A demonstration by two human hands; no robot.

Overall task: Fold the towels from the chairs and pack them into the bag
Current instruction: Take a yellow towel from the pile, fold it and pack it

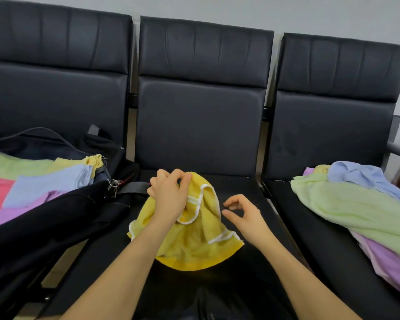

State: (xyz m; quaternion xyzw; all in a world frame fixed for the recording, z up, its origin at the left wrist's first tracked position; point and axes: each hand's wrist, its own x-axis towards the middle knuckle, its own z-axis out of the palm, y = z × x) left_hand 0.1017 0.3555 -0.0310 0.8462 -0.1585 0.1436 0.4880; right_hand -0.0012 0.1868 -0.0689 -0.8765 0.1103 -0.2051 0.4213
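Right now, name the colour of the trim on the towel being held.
White trim on the yellow towel, seen in the head view.

The bag (pixel 56 215) and the towel pile (pixel 356 211) run off the frame's left and right edges

No text, label, brand, number or sign can be read anywhere in the head view. The towels, the bag and the chairs show only plain surfaces with no lettering.
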